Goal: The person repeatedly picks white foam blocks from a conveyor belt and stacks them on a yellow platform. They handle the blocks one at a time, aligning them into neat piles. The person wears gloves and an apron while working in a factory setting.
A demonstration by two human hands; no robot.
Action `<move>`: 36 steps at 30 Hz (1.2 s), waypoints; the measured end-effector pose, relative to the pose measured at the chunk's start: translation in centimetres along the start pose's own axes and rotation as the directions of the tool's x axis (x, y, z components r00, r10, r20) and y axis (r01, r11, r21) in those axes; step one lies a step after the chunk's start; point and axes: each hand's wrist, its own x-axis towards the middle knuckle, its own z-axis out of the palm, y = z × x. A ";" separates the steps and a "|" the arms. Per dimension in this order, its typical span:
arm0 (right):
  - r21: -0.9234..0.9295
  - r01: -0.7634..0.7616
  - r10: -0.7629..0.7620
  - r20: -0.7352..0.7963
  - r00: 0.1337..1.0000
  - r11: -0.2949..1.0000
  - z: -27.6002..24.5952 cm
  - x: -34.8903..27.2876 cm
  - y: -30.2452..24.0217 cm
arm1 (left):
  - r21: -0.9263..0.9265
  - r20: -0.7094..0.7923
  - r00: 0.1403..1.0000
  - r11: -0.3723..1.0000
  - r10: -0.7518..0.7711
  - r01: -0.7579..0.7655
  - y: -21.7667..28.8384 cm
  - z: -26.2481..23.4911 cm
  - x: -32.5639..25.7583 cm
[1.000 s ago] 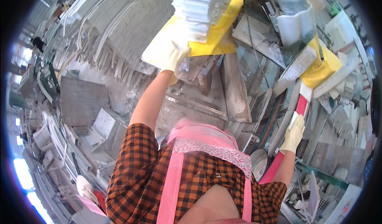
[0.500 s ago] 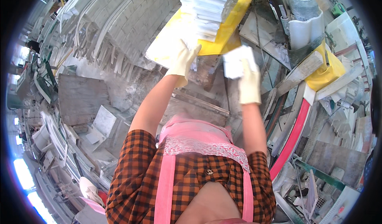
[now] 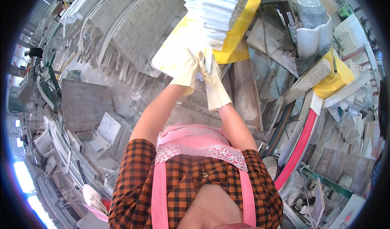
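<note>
Stone workshop: stacked cut slabs point(image 3: 122, 30), dusty offcuts point(image 3: 87, 103), machinery point(image 3: 310, 23).

A white-and-yellow sack point(image 3: 174, 52) lies under a stack of white slabs point(image 3: 217, 9), both hands touching it.

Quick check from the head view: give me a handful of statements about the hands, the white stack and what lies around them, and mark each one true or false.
1. Both hands wear pale rubber gloves. True: the left hand and the right hand are both gloved.
2. The hands are far apart, one at each side of the picture. False: they are close together at the lower edge of the stack of white pieces.
3. The stack rests on a yellow sheet. True.
4. The right hand grips the red and white curved rail. False: the rail lies apart, off to the person's right, untouched.
5. The person wears a blue apron. False: the apron is pink, over an orange and black checked shirt.
</note>
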 end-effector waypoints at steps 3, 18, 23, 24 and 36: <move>0.431 -0.152 0.078 0.184 0.980 0.889 -0.6 -0.5 -0.8 | 0.281 0.182 0.982 0.955 0.048 -0.098 -1.8 -1.1 0.6; -0.566 -0.233 0.276 -0.009 0.961 0.791 0.3 -4.9 2.8 | 0.027 -0.021 0.859 0.859 -0.511 0.512 11.1 -1.9 -1.0; -0.368 -0.168 0.250 0.187 0.950 0.915 1.4 -5.1 1.4 | 0.504 0.158 0.950 0.849 -0.269 0.156 7.9 -5.6 1.6; -0.447 -0.231 0.351 0.208 0.913 0.864 -0.1 -4.6 0.4 | 0.526 0.200 0.937 0.838 -0.287 0.145 7.1 -6.1 1.9; 0.118 -0.506 0.425 0.401 0.812 0.855 -2.5 7.5 0.9 | -0.176 -0.186 0.915 0.928 -0.359 0.328 1.2 -3.2 -6.6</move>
